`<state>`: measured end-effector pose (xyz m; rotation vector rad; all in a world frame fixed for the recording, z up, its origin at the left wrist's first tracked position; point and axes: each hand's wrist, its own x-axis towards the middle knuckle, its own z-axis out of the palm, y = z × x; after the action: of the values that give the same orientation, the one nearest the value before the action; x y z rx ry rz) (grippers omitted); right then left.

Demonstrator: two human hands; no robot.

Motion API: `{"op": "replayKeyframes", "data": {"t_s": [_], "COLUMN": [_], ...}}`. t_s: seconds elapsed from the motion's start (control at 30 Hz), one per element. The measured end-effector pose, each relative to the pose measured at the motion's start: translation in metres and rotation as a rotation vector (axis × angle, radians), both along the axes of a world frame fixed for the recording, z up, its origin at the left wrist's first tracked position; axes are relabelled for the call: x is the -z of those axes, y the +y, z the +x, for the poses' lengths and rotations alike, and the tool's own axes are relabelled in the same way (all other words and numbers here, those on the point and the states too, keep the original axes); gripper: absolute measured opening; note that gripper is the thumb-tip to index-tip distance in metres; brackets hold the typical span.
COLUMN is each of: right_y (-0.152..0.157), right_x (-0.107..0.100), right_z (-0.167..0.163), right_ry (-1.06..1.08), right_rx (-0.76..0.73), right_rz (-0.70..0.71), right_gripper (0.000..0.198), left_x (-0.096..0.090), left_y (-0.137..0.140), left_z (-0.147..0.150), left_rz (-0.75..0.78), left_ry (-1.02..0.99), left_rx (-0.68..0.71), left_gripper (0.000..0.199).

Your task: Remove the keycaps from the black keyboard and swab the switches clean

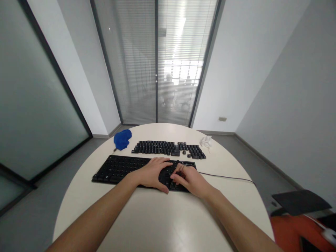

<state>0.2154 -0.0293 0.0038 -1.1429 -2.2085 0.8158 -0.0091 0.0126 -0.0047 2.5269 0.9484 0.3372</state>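
Observation:
A black keyboard base (120, 169) lies on the round table, its keycaps off over much of what shows. Across its middle rests my left hand (153, 173), fingers spread, thumb at the front edge. Over the right part of the base, my right hand (190, 178) has thumb and fingers pinched together. Whatever is between those fingertips is too small or hidden to make out. Behind the base, loose black keycaps (154, 147) sit in keyboard-like rows. More keycaps (195, 151) lie grouped to their right.
A blue cloth (122, 139) lies at the table's (147, 217) back left. Crumpled white tissue (206, 141) sits at the back right. A black cable (228, 176) runs from the base over the right edge. An orange chair (286, 232) stands at lower right.

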Motion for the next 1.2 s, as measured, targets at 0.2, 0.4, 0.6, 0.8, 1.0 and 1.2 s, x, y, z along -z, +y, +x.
{"op": "replayKeyframes", "data": {"t_s": [0.2,0.4,0.6,0.8,1.0,1.2], "right_y": [-0.002,0.004,0.008,0.014,0.021,0.022], "right_x": [-0.004,-0.001,0.004,0.015,0.017,0.016], "right_z": [0.001,0.006,0.007,0.013,0.018,0.023], "right_ry": [-0.183,-0.201,-0.032,0.158,0.172,0.202], "right_rx": [-0.133,-0.079,-0.017,0.018,0.195,0.252], "right_rz": [0.197,0.200,0.008,-0.064,0.052,0.066], "right_gripper": [0.022,0.030,0.039,0.044,0.041,0.039], "left_x": [-0.001,0.000,0.000,0.003,0.010,0.009], "left_y": [-0.001,-0.001,-0.002,0.000,0.001,-0.003], "left_z": [0.001,0.000,0.002,0.002,0.013,0.025], "left_rz": [-0.007,0.029,0.044,0.039,0.063,0.169], "left_ry": [0.015,0.023,0.015,-0.028,-0.183,-0.255], "left_rx": [-0.004,0.002,0.004,0.004,-0.013,-0.061], "left_gripper": [0.103,0.103,0.102,0.098,0.057,0.024]}}
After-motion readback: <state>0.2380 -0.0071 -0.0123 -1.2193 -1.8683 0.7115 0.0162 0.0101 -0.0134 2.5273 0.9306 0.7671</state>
